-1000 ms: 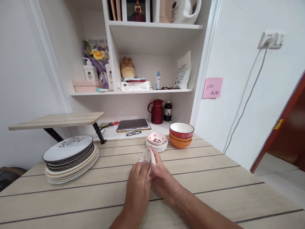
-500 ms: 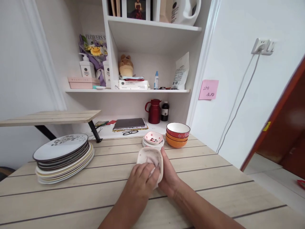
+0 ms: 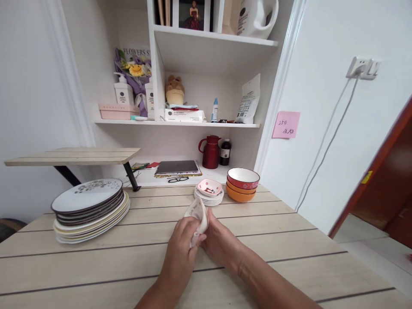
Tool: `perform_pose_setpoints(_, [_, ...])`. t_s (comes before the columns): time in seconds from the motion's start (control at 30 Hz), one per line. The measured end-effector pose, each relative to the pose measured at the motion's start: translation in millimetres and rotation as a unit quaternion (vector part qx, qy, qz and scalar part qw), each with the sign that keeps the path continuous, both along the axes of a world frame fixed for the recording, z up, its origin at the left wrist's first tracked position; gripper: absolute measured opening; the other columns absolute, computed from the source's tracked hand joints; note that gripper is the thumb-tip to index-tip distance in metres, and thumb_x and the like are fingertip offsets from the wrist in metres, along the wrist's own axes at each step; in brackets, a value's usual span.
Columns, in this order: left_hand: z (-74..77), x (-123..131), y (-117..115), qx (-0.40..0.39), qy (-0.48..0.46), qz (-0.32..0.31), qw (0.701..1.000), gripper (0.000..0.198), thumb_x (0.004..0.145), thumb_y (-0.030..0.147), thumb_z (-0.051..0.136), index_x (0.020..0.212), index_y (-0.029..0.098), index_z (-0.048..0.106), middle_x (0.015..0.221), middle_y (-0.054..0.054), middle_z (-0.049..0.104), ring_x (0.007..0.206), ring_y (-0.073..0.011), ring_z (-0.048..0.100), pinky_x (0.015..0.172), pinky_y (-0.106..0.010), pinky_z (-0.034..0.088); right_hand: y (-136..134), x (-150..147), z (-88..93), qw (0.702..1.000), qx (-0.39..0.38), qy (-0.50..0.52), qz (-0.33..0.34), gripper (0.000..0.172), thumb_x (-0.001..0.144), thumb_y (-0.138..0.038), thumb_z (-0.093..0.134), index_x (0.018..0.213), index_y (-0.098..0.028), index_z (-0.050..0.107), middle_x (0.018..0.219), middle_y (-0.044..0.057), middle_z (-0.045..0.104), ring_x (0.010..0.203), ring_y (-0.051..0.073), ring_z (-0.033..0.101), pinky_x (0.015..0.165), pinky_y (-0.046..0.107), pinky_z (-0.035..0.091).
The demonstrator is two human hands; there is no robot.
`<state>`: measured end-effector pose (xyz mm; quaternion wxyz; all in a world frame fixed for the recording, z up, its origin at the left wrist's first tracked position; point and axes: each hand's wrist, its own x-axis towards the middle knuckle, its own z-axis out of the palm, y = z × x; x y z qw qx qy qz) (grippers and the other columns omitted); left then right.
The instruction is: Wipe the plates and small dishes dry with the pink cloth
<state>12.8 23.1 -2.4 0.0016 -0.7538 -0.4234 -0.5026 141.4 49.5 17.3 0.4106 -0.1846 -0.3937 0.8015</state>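
A small cream dish (image 3: 200,211) is tilted steeply on its side above the table, between my two hands. The fingers of my left hand (image 3: 185,238) reach into the dish, bent around a pale cloth (image 3: 195,236) that is mostly hidden. My right hand (image 3: 220,240) grips the dish from its right side and back. Just beyond, a pink patterned dish (image 3: 209,187) rests on a stack of small white plates (image 3: 209,198). To their right, a red bowl (image 3: 243,177) sits on orange bowls (image 3: 240,194).
Large plates (image 3: 92,214) are stacked at the left, by a raised wooden shelf (image 3: 74,157) with black legs. Behind are a laptop (image 3: 177,167), glasses (image 3: 178,179), a red jug (image 3: 210,152) and a dark bottle (image 3: 225,152).
The cream dish has turned from facing up to nearly on edge, and my right hand has rotated with it. The view has shifted slightly.
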Motion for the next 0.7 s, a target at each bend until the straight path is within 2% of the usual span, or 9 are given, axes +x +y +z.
perform_pose_setpoints(0.07, [0.5,1.3,-0.9,-0.027,-0.037,-0.012,0.999,0.021,0.088,0.02,0.052,0.108,0.023,0.057,0.105,-0.006,0.061,0.099,-0.0191,0.059,0.085,-0.035,0.051,-4.6,-2.0,0.2,0.999,0.031,0.023,-0.027,0.058,0.081,-0.057,0.059,0.13,-0.028,0.049,0.107,0.004,0.065,0.098,0.02,0.058,0.089,0.032,0.041])
perform_pose_setpoints(0.17, [1.4,4.0,-3.4,-0.048,-0.055,-0.033,0.997,0.024,0.089,0.02,0.051,0.112,0.024,0.056,0.106,-0.006,0.06,0.1,-0.0185,0.058,0.085,-0.034,0.05,-9.1,-2.1,0.2,0.995,0.069,0.057,-0.053,0.075,0.079,-0.045,0.067,0.143,-0.038,0.028,0.115,0.002,0.062,0.102,0.02,0.057,0.092,0.033,0.04])
perform_pose_setpoints(0.3, [1.9,6.1,-5.2,-0.049,-0.062,-0.036,0.996,0.024,0.089,0.018,0.05,0.111,0.024,0.057,0.104,-0.006,0.06,0.099,-0.0188,0.058,0.084,-0.034,0.05,-11.4,0.0,1.3,0.992,0.094,0.038,-0.081,0.086,0.08,-0.044,0.067,0.148,-0.038,0.014,0.118,0.003,0.06,0.103,0.019,0.056,0.094,0.034,0.037])
perform_pose_setpoints(0.4, [1.6,6.5,-5.3,-0.037,-0.063,-0.032,0.997,0.025,0.088,0.016,0.048,0.111,0.023,0.056,0.105,-0.007,0.06,0.099,-0.019,0.059,0.084,-0.035,0.051,-12.9,1.0,3.6,0.99,0.111,0.028,-0.076,0.095,0.074,-0.044,0.073,0.148,-0.037,0.014,0.125,0.004,0.057,0.11,0.02,0.053,0.099,0.036,0.034])
perform_pose_setpoints(0.5, [0.9,6.1,-5.5,-0.025,-0.048,-0.018,0.998,0.027,0.088,0.015,0.046,0.112,0.022,0.055,0.109,-0.008,0.06,0.102,-0.0197,0.059,0.085,-0.036,0.052,-14.1,-1.1,3.3,0.989,0.113,0.03,-0.086,0.1,0.065,-0.04,0.081,0.146,-0.037,0.021,0.124,0.003,0.057,0.109,0.021,0.054,0.098,0.036,0.035])
perform_pose_setpoints(0.7, [-3.6,3.3,-5.6,-0.017,0.066,-0.011,0.998,0.043,0.085,0.018,0.055,0.127,0.022,0.045,0.121,-0.012,0.057,0.113,-0.0239,0.056,0.092,-0.043,0.051,-10.7,-7.5,-6.3,0.99,0.021,0.049,-0.128,0.07,0.075,-0.053,0.067,0.137,-0.034,0.041,0.112,0.003,0.065,0.098,0.021,0.06,0.088,0.034,0.043])
